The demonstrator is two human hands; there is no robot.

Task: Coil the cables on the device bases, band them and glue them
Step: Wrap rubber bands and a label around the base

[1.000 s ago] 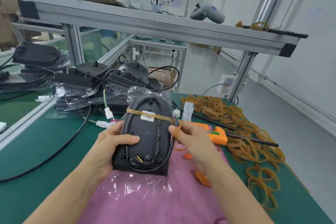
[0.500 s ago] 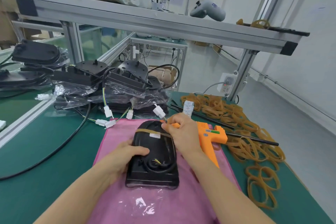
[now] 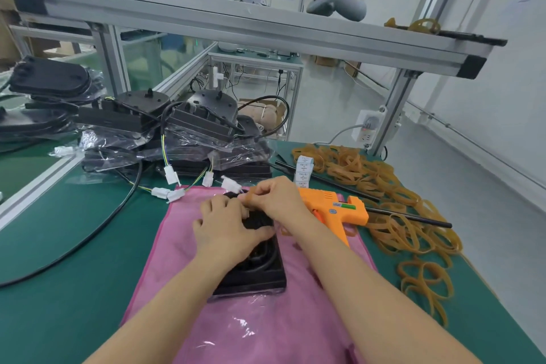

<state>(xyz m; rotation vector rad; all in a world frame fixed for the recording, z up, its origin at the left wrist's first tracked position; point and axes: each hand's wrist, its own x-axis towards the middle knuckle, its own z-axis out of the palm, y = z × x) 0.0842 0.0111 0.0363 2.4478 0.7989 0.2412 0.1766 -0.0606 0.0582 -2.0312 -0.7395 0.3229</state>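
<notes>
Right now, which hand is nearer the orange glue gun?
Right. The right hand sits just beside the glue gun, at the base's far end; the left hand presses the device base farther away.

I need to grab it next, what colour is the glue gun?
Orange, with a green label; the glue gun shows in the head view.

Both hands close together, left hand point(image 3: 226, 229) flat and palm-down, right hand point(image 3: 273, 199) with fingers curled, pinching.
</notes>
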